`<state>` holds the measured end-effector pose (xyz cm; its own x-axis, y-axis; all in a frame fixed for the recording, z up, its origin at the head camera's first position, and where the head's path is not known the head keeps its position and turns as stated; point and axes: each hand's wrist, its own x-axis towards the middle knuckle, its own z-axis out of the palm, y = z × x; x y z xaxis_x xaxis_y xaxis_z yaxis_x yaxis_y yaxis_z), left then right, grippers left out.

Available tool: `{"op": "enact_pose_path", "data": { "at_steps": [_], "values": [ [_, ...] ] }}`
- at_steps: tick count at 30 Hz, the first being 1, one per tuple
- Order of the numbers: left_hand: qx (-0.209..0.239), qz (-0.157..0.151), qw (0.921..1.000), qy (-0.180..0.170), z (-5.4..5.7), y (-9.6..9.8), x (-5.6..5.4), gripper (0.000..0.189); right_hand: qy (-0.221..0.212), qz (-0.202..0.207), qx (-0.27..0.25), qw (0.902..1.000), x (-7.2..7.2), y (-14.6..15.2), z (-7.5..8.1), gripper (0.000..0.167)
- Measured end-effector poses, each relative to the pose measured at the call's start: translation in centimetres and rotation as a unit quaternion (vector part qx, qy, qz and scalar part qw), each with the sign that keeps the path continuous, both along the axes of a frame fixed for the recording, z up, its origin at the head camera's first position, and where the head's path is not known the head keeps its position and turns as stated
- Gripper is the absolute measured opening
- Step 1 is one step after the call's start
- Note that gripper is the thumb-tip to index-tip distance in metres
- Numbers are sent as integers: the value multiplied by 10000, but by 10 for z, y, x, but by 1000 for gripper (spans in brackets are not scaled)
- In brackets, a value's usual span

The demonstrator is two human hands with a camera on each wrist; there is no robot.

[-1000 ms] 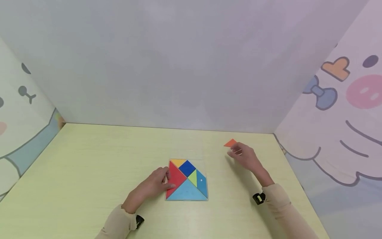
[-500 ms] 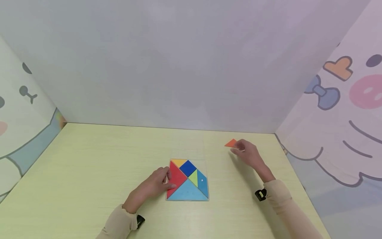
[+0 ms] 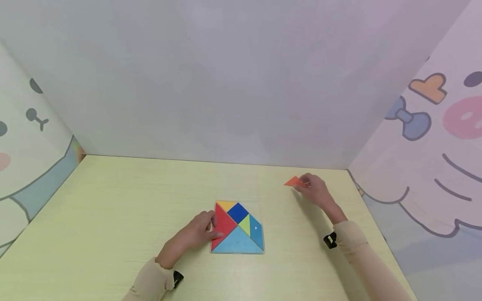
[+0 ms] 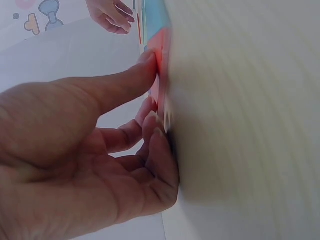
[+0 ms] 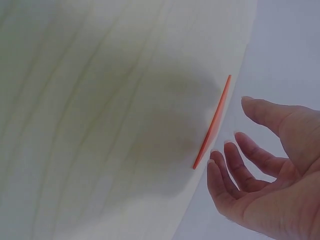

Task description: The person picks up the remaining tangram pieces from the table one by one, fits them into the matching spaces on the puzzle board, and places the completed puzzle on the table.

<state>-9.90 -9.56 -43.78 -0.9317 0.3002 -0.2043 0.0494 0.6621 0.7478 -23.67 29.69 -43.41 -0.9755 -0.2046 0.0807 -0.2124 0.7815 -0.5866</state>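
A tangram tray (image 3: 238, 253) lies on the table with coloured pieces in it. A large red triangle (image 3: 225, 223) fills its left side, a light blue triangle (image 3: 238, 243) its front. My left hand (image 3: 197, 230) grips the tray's left edge, thumb on the red piece and fingers curled against the side, as the left wrist view also shows. Farther back on the right, an orange triangle (image 3: 290, 182) lies flat on the table. Over it hovers my right hand (image 3: 315, 192); in the right wrist view its loosely bent fingers (image 5: 245, 175) are apart from the orange triangle (image 5: 212, 125).
Also in the tray are a dark blue square (image 3: 237, 212), a yellow triangle (image 3: 227, 205), a green triangle (image 3: 245, 225) and a blue piece with a white dot (image 3: 257, 234). A pale wall (image 3: 211, 92) borders the table's back; cartoon-printed panels (image 3: 425, 175) flank it.
My right hand has shifted slightly right and back, and its thumb now overlaps the orange triangle in the head view. The left hand, tray and orange triangle stay where they were.
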Motion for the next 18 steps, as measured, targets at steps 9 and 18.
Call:
{"op": "enact_pose_path", "data": {
  "at_steps": [9, 18],
  "values": [
    [-23, -10, 10000, -17, -2, -1, -2, 32, -45, 15, 33, 10000, -7, 3, -2, 37],
    [8, -16, 10000, -23, -1, -1, -2, 33, -255, -35, 186, 9995, -14, 3, -6, 45]
  ]
}}
